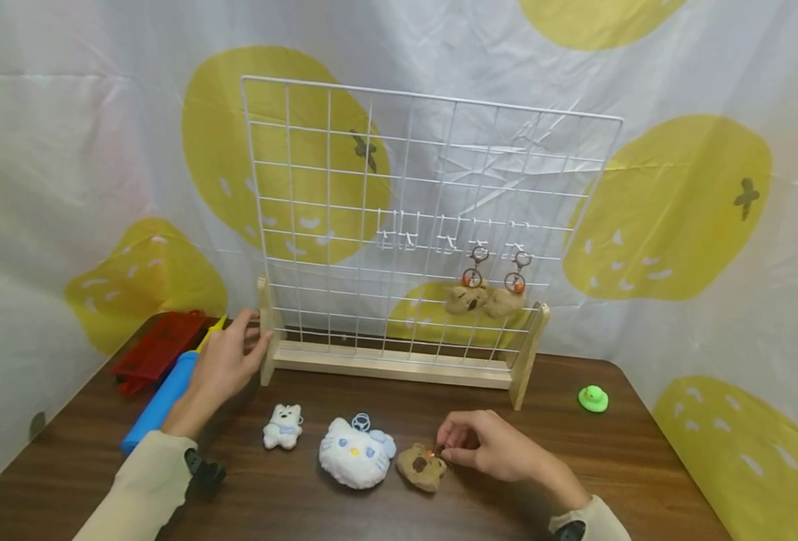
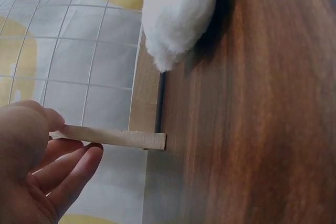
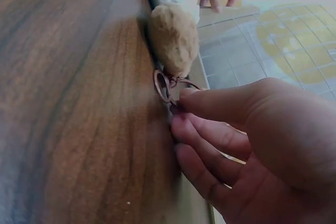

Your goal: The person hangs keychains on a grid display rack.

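Observation:
A white wire grid rack (image 1: 433,218) stands in a wooden base on the table. My left hand (image 1: 232,359) holds the rack's left wooden upright (image 2: 113,136), thumb on one side and fingers on the other. In front of the rack, my right hand (image 1: 490,445) pinches the metal ring (image 3: 161,86) of a brown plush keychain (image 1: 421,467), which lies on the table. Left of it lie a white cat-head plush keychain (image 1: 356,456) with blue eyes and a small white bear plush keychain (image 1: 282,428). Two similar brown plush keychains (image 1: 467,299) (image 1: 506,302) hang from hooks on the grid.
Several white hooks (image 1: 409,240) sit on the grid, left of the hanging keychains. A red translucent case (image 1: 158,349) and a blue tube (image 1: 172,394) with a yellow tip lie at the table's left. A green duck figure (image 1: 593,398) stands at the right.

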The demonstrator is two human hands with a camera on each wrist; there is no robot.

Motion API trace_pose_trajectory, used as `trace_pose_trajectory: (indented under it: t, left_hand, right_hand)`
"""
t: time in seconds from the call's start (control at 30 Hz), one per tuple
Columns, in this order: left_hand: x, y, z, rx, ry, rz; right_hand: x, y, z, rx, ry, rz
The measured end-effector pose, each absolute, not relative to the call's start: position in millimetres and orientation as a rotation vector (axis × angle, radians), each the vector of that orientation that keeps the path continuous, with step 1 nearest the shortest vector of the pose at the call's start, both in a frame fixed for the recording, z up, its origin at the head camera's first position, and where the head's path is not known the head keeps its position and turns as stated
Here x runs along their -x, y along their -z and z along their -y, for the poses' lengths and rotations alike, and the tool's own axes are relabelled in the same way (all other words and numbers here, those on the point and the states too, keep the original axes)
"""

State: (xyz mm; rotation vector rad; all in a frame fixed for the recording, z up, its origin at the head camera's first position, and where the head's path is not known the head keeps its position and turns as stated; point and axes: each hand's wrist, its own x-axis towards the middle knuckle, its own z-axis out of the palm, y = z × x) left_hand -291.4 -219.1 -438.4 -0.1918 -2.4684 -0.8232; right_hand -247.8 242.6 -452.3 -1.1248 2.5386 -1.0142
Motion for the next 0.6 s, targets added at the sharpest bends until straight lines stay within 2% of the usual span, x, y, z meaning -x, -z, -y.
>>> trace_pose_trajectory:
  t: [0.6]
  left_hand:
    - [290.7, 438.2, 216.8, 0.167, 0.816, 2.482]
  right_hand:
    - [243.4, 433.5, -240.0, 1.012, 1.27, -2.356]
